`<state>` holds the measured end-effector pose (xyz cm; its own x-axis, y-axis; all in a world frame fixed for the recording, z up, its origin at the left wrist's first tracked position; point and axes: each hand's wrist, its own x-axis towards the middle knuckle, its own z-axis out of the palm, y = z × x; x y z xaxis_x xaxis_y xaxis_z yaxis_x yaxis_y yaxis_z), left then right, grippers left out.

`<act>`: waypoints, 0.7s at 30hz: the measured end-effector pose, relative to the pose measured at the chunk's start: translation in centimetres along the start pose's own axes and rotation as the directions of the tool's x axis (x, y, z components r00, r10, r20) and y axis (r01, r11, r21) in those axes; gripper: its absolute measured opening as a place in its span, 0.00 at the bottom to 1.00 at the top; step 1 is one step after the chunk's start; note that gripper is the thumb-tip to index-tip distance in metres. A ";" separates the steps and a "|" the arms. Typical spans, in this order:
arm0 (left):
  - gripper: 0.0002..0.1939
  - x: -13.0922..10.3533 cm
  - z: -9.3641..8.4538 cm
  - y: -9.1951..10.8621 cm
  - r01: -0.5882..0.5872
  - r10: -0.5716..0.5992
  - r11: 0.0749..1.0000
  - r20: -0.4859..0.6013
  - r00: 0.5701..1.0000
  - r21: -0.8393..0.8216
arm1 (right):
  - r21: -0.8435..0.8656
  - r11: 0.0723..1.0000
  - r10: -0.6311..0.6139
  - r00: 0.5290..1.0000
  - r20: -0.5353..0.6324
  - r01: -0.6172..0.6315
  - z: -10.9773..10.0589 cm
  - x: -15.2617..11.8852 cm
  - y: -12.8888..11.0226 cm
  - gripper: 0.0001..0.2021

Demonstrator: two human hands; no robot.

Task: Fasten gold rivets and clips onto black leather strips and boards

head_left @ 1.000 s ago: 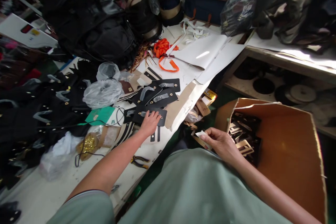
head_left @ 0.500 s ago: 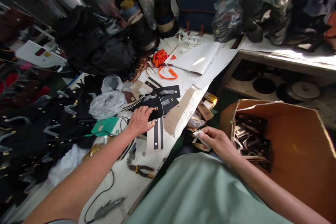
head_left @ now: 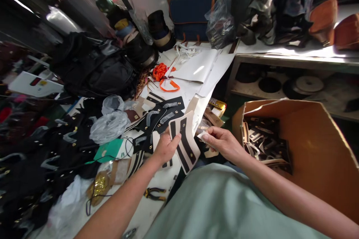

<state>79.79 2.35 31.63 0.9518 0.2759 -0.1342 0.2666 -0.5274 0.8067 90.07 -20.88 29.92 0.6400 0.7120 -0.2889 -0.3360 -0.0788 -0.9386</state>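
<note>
My left hand (head_left: 166,147) grips a beige panel with black stripes (head_left: 187,140), thumb on its face, and holds it tilted over the table's front edge. My right hand (head_left: 223,141), just right of the panel, pinches a small white piece (head_left: 202,134) between thumb and fingers. Behind my left hand, several black pieces (head_left: 171,112) with clear plastic wrapping and small gold fittings lie overlapping on the white table (head_left: 182,63). More striped beige pieces (head_left: 136,162) lie left of my left wrist.
An open cardboard box (head_left: 314,149) with similar pieces inside stands at the right. Pliers (head_left: 155,194) lie near the table's front edge. An orange ribbon (head_left: 169,86) and white sheets (head_left: 196,69) lie farther back. Dark goods (head_left: 56,134) are heaped at the left.
My left hand has gone from resting on a black piece to holding the striped panel, raised and nearer my right hand. My right hand still pinches the white piece. The view has shifted.
</note>
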 end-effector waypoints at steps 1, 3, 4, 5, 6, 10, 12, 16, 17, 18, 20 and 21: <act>0.19 0.1 0.6 0.4 0.057 -0.055 0.994 0.034 0.998 -0.092 | -0.015 1.000 -0.010 1.000 -0.016 0.009 -0.2 0.0 -0.1 0.22; 0.21 0.5 1.8 1.1 0.116 -0.096 0.968 0.102 0.990 -0.220 | -0.044 0.999 -0.027 0.999 -0.039 0.025 -0.5 -0.1 -0.4 0.22; 0.22 0.6 2.4 1.5 0.122 -0.092 0.956 0.121 0.988 -0.268 | -0.056 0.998 -0.034 0.998 -0.048 0.032 -0.6 -0.1 -0.5 0.21; 0.22 0.8 2.9 1.9 0.118 -0.080 0.944 0.132 0.988 -0.308 | -0.064 0.997 -0.042 0.997 -0.057 0.038 -0.7 -0.2 -0.6 0.21; 0.23 1.0 3.3 2.3 0.112 -0.068 0.933 0.137 0.988 -0.341 | -0.069 0.997 -0.048 0.997 -0.067 0.043 -0.8 -0.2 -0.8 0.21; 0.20 1.6 4.4 3.7 0.101 -0.034 0.909 0.169 0.985 -0.404 | -0.064 0.996 -0.067 0.991 -0.112 0.060 -1.2 -0.2 -1.6 0.20; 0.19 1.7 4.6 4.4 0.094 -0.019 0.911 0.186 0.982 -0.403 | -0.101 0.992 -0.083 0.986 -0.146 0.069 -1.4 0.0 -2.1 0.21; 0.16 1.8 4.5 5.7 0.049 0.023 0.920 0.178 0.984 -0.390 | -0.185 0.979 -0.123 0.968 -0.218 0.082 -1.6 0.3 -2.6 0.21; 0.17 1.8 4.6 6.0 0.032 0.039 0.914 0.168 0.985 -0.404 | -0.192 0.979 -0.118 0.964 -0.239 0.072 -1.6 0.4 -2.6 0.21; 0.17 1.9 4.7 6.4 0.020 0.050 0.904 0.153 0.987 -0.427 | -0.198 0.978 -0.108 0.960 -0.259 0.057 -1.6 0.4 -2.5 0.21; 0.17 2.1 5.1 7.1 0.013 0.040 0.882 0.102 0.994 -0.471 | -0.220 0.975 -0.100 0.955 -0.279 0.038 -1.7 0.5 -2.5 0.21; 0.17 2.2 5.4 7.4 0.017 0.017 0.875 0.065 0.998 -0.484 | -0.237 0.971 -0.105 0.953 -0.283 0.036 -1.6 0.5 -2.6 0.21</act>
<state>84.67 -5.26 34.18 0.9641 0.2139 -0.1577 0.1756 -0.0673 0.9822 92.38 -21.47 31.89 0.8410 0.4893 -0.2308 -0.1391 -0.2166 -0.9663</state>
